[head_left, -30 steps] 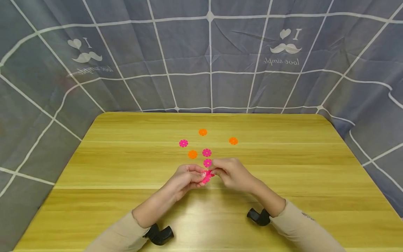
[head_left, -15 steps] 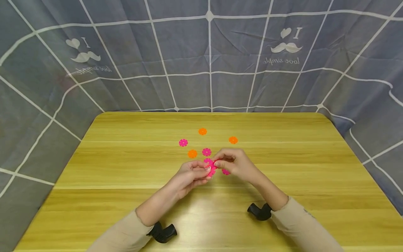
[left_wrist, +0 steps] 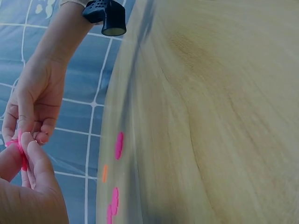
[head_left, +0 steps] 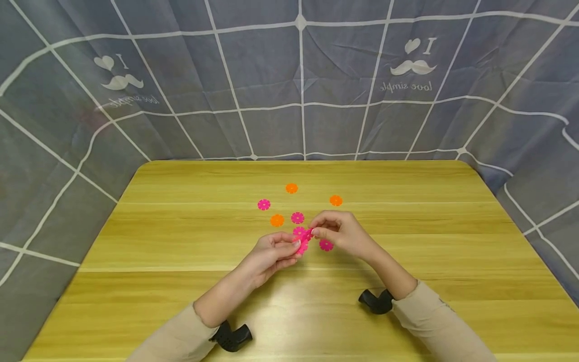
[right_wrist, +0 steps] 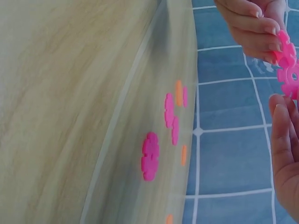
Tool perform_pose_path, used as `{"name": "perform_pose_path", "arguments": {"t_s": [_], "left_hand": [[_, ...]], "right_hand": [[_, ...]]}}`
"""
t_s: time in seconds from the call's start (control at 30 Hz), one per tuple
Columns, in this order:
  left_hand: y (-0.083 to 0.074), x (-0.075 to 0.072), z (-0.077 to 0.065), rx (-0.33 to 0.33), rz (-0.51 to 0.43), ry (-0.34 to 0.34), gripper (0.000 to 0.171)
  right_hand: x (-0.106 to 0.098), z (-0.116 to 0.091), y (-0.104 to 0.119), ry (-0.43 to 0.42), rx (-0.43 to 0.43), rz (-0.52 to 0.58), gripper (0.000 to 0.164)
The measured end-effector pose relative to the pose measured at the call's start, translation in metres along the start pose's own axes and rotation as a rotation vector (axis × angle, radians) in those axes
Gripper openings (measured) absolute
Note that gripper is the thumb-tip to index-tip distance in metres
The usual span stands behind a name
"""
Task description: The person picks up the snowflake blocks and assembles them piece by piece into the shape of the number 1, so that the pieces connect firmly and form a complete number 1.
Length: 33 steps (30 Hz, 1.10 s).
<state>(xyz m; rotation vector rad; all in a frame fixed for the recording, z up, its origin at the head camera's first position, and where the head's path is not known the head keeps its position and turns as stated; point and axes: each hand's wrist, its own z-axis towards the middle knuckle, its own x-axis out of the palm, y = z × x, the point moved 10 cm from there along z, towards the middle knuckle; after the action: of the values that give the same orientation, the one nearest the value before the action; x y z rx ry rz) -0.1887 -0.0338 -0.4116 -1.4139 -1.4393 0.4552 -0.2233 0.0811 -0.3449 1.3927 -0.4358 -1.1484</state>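
Above the wooden table, my left hand grips a pink notched disc between thumb and fingers. My right hand pinches a second pink disc, seen nearly edge-on in the head view. The right wrist view shows the left-hand disc and the right-hand disc meeting at their edges, at an angle. Whether their notches interlock, I cannot tell. From the left wrist, fingertips of both hands hide much of the pair. A loose pink disc lies just below my right hand.
More pink discs lie around, one beyond the hands and one farther left. Orange discs lie scattered farther back on the table. A grey gridded curtain surrounds the table's back and sides.
Both hands have moved slightly forward, away from the body, with the held discs. A loose pink disc below the right hand has come into view. Over the last half second little differs.
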Motion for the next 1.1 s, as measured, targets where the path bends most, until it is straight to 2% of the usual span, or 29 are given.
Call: {"name": "perform_pose_path", "arguments": {"t_s": [0.27,0.6,0.87,1.1], "left_hand": [[0.002,0.001,0.001,0.010,0.023,0.016,0.036],[0.001,0.012,-0.004,0.005,0.043,0.124,0.041],[0.003,0.015,-0.006,-0.020,0.056,0.170,0.045],[0.006,0.011,-0.003,-0.022,0.065,0.154,0.043]], "right_hand": [[0.005,0.001,0.006,0.027,-0.040,0.020,0.006],[0.016,0.004,0.006,0.085,-0.067,0.065,0.009],[0.018,0.003,0.002,0.115,-0.030,-0.059,0.013],[0.009,0.000,-0.017,0.165,0.056,-0.180,0.021]]}}
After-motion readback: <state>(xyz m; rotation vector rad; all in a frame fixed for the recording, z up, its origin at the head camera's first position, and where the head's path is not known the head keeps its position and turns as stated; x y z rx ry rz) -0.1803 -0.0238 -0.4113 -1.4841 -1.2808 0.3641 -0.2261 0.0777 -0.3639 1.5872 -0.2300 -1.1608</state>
